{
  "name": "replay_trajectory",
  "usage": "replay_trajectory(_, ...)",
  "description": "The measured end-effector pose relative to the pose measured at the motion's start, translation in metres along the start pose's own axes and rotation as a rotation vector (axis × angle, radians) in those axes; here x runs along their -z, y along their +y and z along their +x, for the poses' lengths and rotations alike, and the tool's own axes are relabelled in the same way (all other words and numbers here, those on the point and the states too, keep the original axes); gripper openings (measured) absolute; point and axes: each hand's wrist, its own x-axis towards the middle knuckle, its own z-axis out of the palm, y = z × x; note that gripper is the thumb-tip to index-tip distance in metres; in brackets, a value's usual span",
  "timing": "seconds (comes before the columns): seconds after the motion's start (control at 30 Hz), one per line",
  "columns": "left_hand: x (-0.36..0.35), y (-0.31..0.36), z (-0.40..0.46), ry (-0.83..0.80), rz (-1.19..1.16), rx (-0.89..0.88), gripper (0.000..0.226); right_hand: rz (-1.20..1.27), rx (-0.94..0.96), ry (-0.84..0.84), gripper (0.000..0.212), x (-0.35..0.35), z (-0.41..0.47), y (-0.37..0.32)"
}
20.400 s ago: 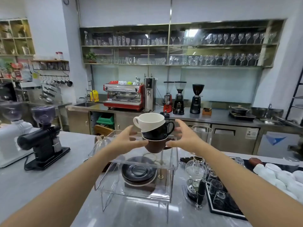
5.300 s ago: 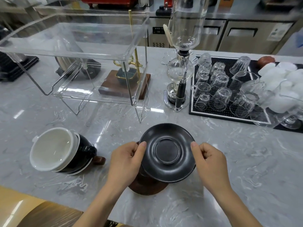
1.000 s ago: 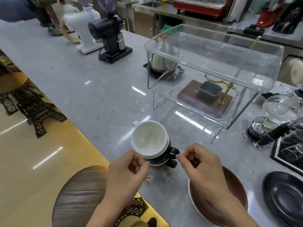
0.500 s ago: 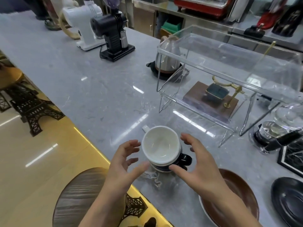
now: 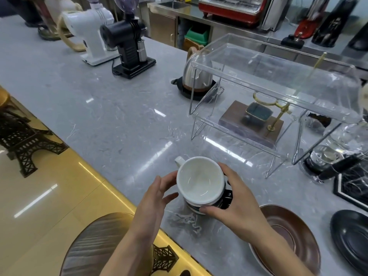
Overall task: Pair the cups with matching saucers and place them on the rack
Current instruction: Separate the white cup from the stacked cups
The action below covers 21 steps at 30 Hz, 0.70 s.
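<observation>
A white cup (image 5: 199,180) tops a nested stack near the counter's front edge, with a black cup (image 5: 227,196) under it; anything lower in the stack is hidden. My right hand (image 5: 237,200) wraps the stack from the right, thumb at the front base and fingers round the back. Fingers spread and loose, my left hand (image 5: 155,198) touches the white cup's left side. A brown saucer (image 5: 294,232) lies to the right, partly under my right wrist. Further right lies a black saucer (image 5: 352,238). The clear acrylic rack (image 5: 268,80) stands behind, nothing on its top shelf.
Under the rack sits a wooden pour-over stand (image 5: 254,120). Left of it is a kettle (image 5: 196,76), then a black grinder (image 5: 129,38) and a white grinder (image 5: 89,26). A glass siphon (image 5: 334,154) and a black mat (image 5: 350,188) are at right. A stool (image 5: 99,246) stands below the counter edge.
My right hand has closed round the cup stack, and my left hand has come in against the white cup. Half a second ago both hovered spread beside it.
</observation>
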Motion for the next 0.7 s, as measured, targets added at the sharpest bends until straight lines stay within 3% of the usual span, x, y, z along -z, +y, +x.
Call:
replay_trajectory(0.4, 0.003, 0.004, 0.003, -0.014, -0.035, -0.05, 0.058, 0.054, 0.033, 0.107, 0.084, -0.005, -0.003, -0.011)
replay_trajectory(0.7, -0.001, 0.025, 0.0, -0.097, -0.067, -0.1, 0.066, 0.117, 0.011, 0.174, 0.094, 0.004, -0.009, -0.019)
